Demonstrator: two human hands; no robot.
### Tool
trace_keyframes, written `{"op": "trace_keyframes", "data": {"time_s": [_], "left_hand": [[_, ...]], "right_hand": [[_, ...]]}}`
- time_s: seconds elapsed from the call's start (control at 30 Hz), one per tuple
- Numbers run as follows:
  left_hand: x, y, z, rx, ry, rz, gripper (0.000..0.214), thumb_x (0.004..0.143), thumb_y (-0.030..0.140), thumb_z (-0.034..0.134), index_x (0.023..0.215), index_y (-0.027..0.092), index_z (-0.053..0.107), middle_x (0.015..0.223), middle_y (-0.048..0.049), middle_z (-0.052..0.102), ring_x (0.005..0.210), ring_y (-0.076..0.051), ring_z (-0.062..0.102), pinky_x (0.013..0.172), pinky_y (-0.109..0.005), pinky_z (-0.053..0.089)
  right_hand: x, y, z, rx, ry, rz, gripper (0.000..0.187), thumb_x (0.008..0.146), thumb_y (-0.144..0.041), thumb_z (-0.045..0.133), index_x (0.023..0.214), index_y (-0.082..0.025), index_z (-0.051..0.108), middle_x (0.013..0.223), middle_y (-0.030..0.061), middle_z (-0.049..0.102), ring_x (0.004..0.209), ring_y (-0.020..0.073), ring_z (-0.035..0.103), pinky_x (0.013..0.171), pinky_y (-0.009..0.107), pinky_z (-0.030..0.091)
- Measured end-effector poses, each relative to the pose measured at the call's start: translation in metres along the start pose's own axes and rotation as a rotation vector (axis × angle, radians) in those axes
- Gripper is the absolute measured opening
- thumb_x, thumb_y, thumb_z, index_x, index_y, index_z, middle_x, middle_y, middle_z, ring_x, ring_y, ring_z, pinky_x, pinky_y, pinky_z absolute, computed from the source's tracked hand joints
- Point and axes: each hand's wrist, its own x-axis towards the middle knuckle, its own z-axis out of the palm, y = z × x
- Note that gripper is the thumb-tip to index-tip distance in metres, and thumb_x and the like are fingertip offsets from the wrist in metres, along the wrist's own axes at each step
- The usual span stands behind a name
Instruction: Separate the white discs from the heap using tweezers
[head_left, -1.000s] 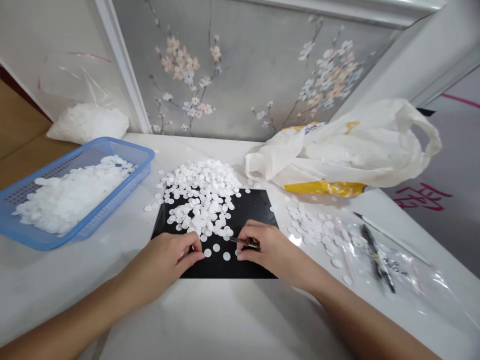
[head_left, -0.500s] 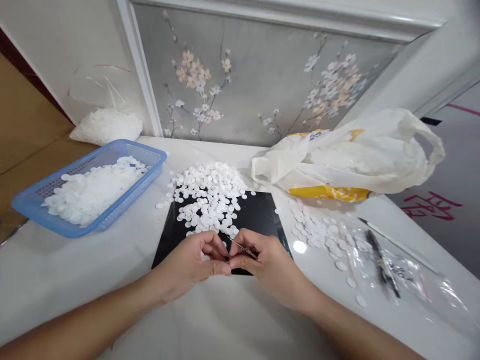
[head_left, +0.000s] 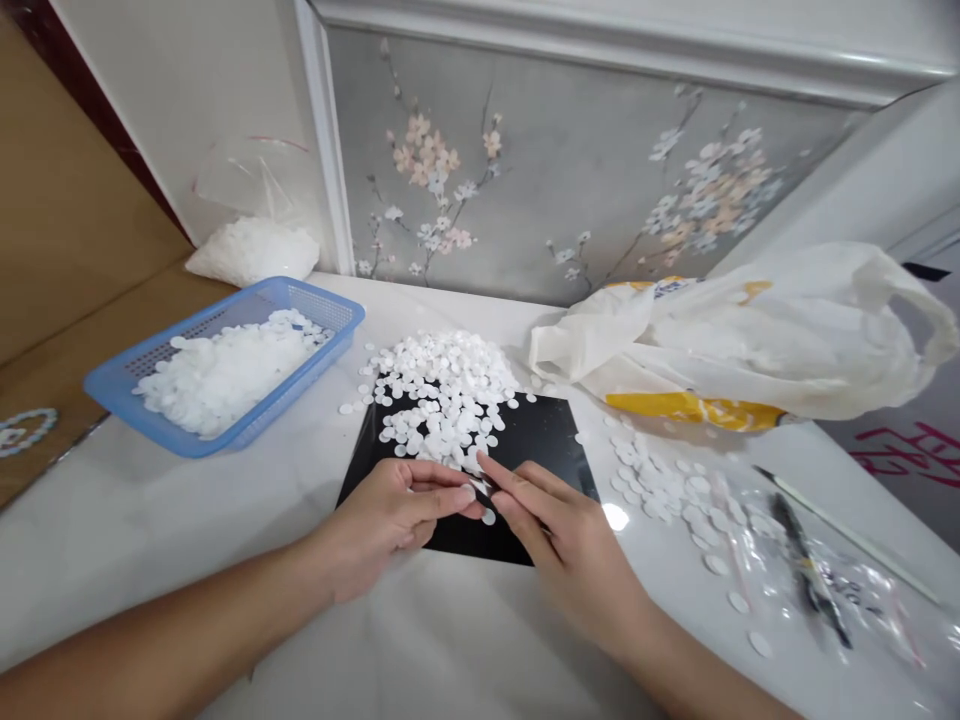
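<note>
My left hand (head_left: 390, 515) and my right hand (head_left: 562, 535) meet fingertip to fingertip over the near edge of a black mat (head_left: 544, 440). The left hand's fingers are pressed together in a pinch; what they hold is hidden. My right hand is closed round thin metal tweezers (head_left: 484, 488), of which only a short dark tip shows between the hands, with its index finger stretched out over them. One white disc (head_left: 489, 517) lies just under the fingertips. A heap of small white discs (head_left: 446, 375) covers the mat's far left part.
A blue basket (head_left: 300, 390) of white discs stands at the left. Behind it lies a clear bag (head_left: 251, 250) of discs. A white and yellow plastic bag (head_left: 750, 330) sits at the right. Loose discs (head_left: 660, 490), clear zip bags with a pen (head_left: 810, 575) and a thin rod (head_left: 847, 535) lie to the right.
Both hands came off the mat and joined at the fingertips near its front edge. The left fingers straightened from a tight pinch. The camera has swung left.
</note>
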Motion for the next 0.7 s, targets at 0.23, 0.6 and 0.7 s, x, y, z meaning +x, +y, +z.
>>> {"op": "trace_keyframes", "data": {"time_s": [0.23, 0.6, 0.7], "left_hand": [[-0.0018, -0.0017, -0.0009, -0.048, -0.016, 0.029, 0.022, 0.076, 0.031, 0.069, 0.084, 0.013, 0.059, 0.078, -0.0065, 0.072, 0.037, 0.001, 0.022, 0.043, -0.023, 0.011], [-0.0054, 0.0020, 0.0034, -0.140, -0.118, 0.017, 0.015, 0.082, 0.027, 0.062, 0.085, 0.016, 0.052, 0.066, -0.0036, 0.069, 0.035, 0.001, 0.024, 0.040, -0.020, 0.012], [-0.0063, 0.0014, 0.0041, -0.131, -0.139, 0.007, 0.013, 0.084, 0.026, 0.059, 0.085, 0.016, 0.051, 0.067, -0.0047, 0.070, 0.035, 0.001, 0.023, 0.040, -0.019, 0.012]], "right_hand": [[-0.0041, -0.0035, 0.0016, -0.140, 0.047, -0.152, 0.039, 0.099, -0.030, 0.034, 0.125, -0.016, 0.059, 0.074, 0.0038, 0.059, 0.060, 0.0118, 0.059, 0.054, 0.021, 0.050], [-0.0048, -0.0074, 0.0028, -0.192, 0.077, -0.184, 0.038, 0.099, -0.030, 0.035, 0.124, -0.015, 0.060, 0.073, 0.0042, 0.060, 0.058, 0.0107, 0.059, 0.054, 0.020, 0.050], [-0.0045, -0.0073, 0.0026, -0.191, 0.072, -0.195, 0.039, 0.100, -0.030, 0.033, 0.124, -0.016, 0.060, 0.073, 0.0041, 0.060, 0.058, 0.0106, 0.059, 0.053, 0.020, 0.050]]}}
